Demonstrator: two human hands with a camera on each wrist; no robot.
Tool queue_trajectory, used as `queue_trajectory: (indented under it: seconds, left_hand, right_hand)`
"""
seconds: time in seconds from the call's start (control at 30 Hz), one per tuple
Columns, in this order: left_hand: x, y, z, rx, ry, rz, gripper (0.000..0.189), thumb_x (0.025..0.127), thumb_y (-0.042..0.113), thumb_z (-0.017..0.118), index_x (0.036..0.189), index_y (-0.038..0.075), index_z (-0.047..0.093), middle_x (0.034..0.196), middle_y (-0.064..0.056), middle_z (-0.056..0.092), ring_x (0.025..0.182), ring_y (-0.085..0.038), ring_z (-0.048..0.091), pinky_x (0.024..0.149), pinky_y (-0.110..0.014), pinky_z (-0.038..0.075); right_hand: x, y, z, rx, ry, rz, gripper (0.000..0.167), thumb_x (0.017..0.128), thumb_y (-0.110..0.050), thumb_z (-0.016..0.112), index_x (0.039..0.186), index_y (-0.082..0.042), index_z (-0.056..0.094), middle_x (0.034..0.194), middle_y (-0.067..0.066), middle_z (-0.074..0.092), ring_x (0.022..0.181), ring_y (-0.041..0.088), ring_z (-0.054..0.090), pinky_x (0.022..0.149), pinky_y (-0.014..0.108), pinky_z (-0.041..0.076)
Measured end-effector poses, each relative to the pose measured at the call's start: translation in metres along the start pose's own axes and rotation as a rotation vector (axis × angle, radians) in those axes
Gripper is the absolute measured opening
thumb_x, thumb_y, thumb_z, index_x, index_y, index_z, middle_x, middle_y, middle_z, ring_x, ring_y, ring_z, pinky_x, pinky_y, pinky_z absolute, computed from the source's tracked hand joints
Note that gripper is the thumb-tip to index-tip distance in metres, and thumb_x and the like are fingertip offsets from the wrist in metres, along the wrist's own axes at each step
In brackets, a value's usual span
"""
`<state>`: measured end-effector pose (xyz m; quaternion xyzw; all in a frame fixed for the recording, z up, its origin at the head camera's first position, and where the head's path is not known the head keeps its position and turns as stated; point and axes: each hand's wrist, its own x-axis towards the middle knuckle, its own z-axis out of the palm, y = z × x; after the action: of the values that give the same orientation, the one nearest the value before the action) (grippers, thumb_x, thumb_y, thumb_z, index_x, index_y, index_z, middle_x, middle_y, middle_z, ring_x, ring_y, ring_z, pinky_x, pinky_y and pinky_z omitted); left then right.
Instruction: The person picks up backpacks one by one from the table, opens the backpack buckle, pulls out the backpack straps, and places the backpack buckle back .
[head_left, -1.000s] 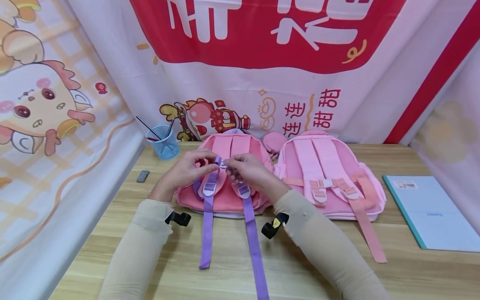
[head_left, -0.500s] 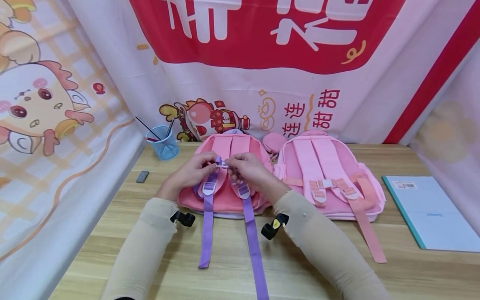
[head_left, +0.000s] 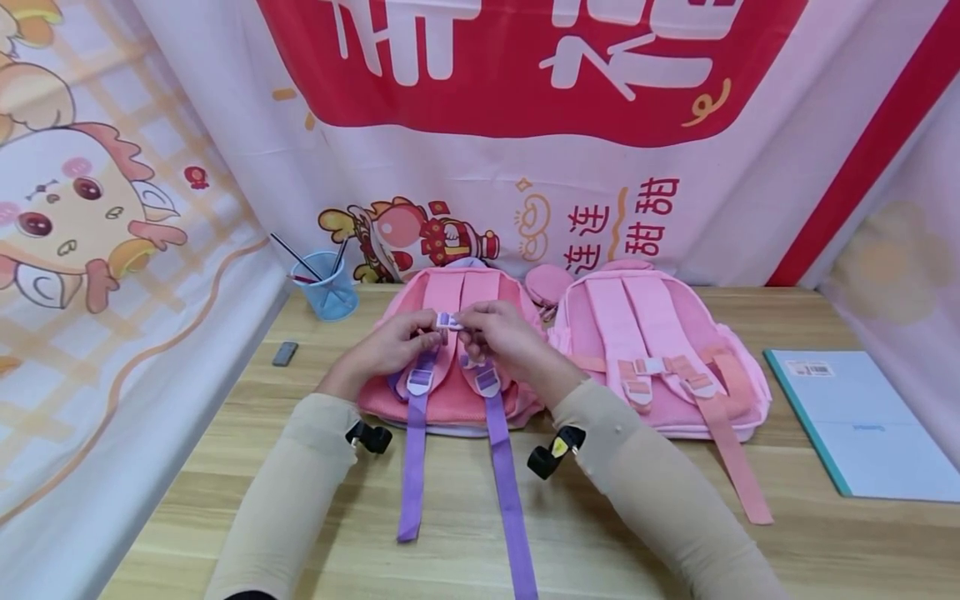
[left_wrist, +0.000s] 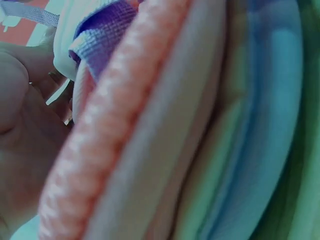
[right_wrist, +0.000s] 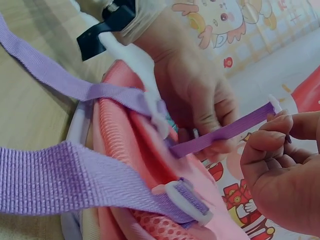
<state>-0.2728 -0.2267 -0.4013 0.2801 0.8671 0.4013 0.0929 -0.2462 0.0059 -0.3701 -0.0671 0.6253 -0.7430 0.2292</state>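
A pink backpack (head_left: pixel 386 404) with purple webbing lies with its shoulder straps up. Across its middle runs a short purple strap (right_wrist: pixel 220 134) with a white plastic buckle (head_left: pixel 450 322). My left hand (head_left: pixel 397 342) pinches this strap between thumb and fingers. At the buckle end, my right hand (head_left: pixel 495 329) pinches with its fingertips, which partly hide the buckle (right_wrist: pixel 274 103). Two long purple webbing tails (head_left: pixel 512 500) hang toward me from white adjusters (head_left: pixel 420 379). In the left wrist view the bag's padded edge (left_wrist: pixel 120 120) covers most of the picture, beside the left palm (left_wrist: pixel 25 115).
A second pink backpack (head_left: pixel 600 333) stands close on the right, its peach strap (head_left: pixel 738 475) trailing forward. A blue notebook (head_left: pixel 862 417) lies at far right. At the back left are a blue mesh pen cup (head_left: pixel 332 296) and a small grey object (head_left: pixel 285 353).
My left hand has shifted slightly right, closer to the right hand. The white buckle is a little higher and lies flatter toward the head camera. The backpacks stay in place.
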Motion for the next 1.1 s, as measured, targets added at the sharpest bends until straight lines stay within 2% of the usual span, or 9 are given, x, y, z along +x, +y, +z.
queue_trajectory:
  seconds: [0.37, 0.5, 0.6, 0.7, 0.73, 0.8, 0.9, 0.97, 1.1]
  left_hand:
    - [0.002, 0.001, 0.003, 0.042, -0.005, -0.005, 0.013, 0.110, 0.006, 0.058, 0.102, 0.007, 0.067, 0.101, -0.009, 0.065, 0.096, -0.024, 0.059, 0.088, -0.037, 0.050]
    - [-0.003, 0.004, 0.000, 0.033, 0.040, -0.074, 0.014, 0.111, 0.013, 0.059, 0.112, 0.008, 0.072, 0.103, -0.008, 0.067, 0.096, -0.024, 0.060, 0.089, -0.038, 0.051]
    - [-0.008, 0.008, -0.004, -0.041, 0.105, -0.090, 0.023, 0.113, 0.017, 0.056, 0.126, 0.007, 0.072, 0.107, -0.011, 0.068, 0.099, -0.027, 0.061, 0.090, -0.039, 0.053]
    - [-0.011, 0.014, -0.008, -0.143, 0.152, -0.023, 0.030, 0.114, 0.016, 0.054, 0.137, 0.002, 0.068, 0.114, -0.016, 0.068, 0.106, -0.035, 0.062, 0.093, -0.038, 0.055]
    - [-0.012, 0.016, -0.008, -0.151, 0.162, 0.003, 0.031, 0.113, 0.016, 0.056, 0.138, 0.002, 0.067, 0.115, -0.016, 0.068, 0.106, -0.036, 0.063, 0.092, -0.036, 0.056]
    - [-0.012, 0.022, -0.009, -0.133, 0.167, 0.051, 0.031, 0.111, 0.016, 0.062, 0.139, 0.004, 0.067, 0.116, -0.013, 0.068, 0.105, -0.034, 0.062, 0.089, -0.033, 0.055]
    - [-0.012, 0.030, -0.010, -0.039, 0.161, 0.093, 0.029, 0.107, 0.017, 0.070, 0.135, 0.010, 0.071, 0.114, -0.007, 0.070, 0.101, -0.025, 0.060, 0.085, -0.031, 0.052]
    - [-0.013, 0.034, -0.009, 0.001, 0.156, 0.104, 0.026, 0.105, 0.017, 0.072, 0.131, 0.012, 0.073, 0.112, -0.006, 0.070, 0.101, -0.022, 0.059, 0.086, -0.033, 0.051]
    - [-0.015, 0.038, -0.007, 0.000, 0.166, 0.095, 0.024, 0.106, 0.014, 0.071, 0.129, 0.010, 0.074, 0.111, -0.008, 0.071, 0.099, -0.025, 0.060, 0.086, -0.036, 0.052]
  right_hand:
    - [-0.005, -0.003, -0.002, 0.015, -0.019, -0.011, 0.021, 0.111, -0.010, 0.053, 0.096, -0.002, 0.065, 0.071, 0.001, 0.056, 0.060, 0.011, 0.048, 0.055, 0.022, 0.043]
    - [-0.005, -0.002, -0.003, 0.001, -0.011, 0.001, 0.020, 0.112, -0.012, 0.055, 0.100, -0.001, 0.067, 0.073, 0.001, 0.057, 0.061, 0.012, 0.049, 0.056, 0.022, 0.045]
    - [-0.004, -0.001, -0.002, -0.007, -0.002, 0.014, 0.019, 0.112, -0.014, 0.056, 0.102, -0.002, 0.068, 0.073, 0.001, 0.058, 0.061, 0.012, 0.050, 0.056, 0.022, 0.045]
    - [-0.004, 0.000, -0.003, -0.018, 0.010, 0.022, 0.020, 0.112, -0.016, 0.058, 0.102, -0.003, 0.068, 0.074, 0.001, 0.058, 0.061, 0.012, 0.050, 0.055, 0.023, 0.043]
    - [-0.005, 0.000, -0.003, -0.022, 0.014, 0.024, 0.020, 0.111, -0.017, 0.058, 0.103, -0.003, 0.069, 0.074, 0.001, 0.058, 0.061, 0.012, 0.050, 0.055, 0.023, 0.043]
    - [-0.005, 0.000, -0.003, -0.030, 0.019, 0.029, 0.020, 0.111, -0.018, 0.059, 0.103, -0.003, 0.069, 0.075, 0.001, 0.058, 0.062, 0.012, 0.051, 0.056, 0.023, 0.043]
    - [-0.006, 0.000, -0.004, -0.039, 0.020, 0.034, 0.021, 0.112, -0.020, 0.059, 0.104, -0.004, 0.070, 0.077, 0.001, 0.059, 0.064, 0.013, 0.052, 0.058, 0.024, 0.044]
    - [-0.006, 0.001, -0.005, -0.039, 0.014, 0.031, 0.021, 0.112, -0.020, 0.059, 0.106, -0.003, 0.070, 0.077, 0.001, 0.059, 0.065, 0.012, 0.052, 0.058, 0.023, 0.045]
    - [-0.006, 0.004, -0.008, 0.001, -0.025, 0.025, 0.023, 0.113, -0.018, 0.056, 0.111, 0.001, 0.070, 0.077, 0.001, 0.061, 0.065, 0.011, 0.054, 0.060, 0.022, 0.049]
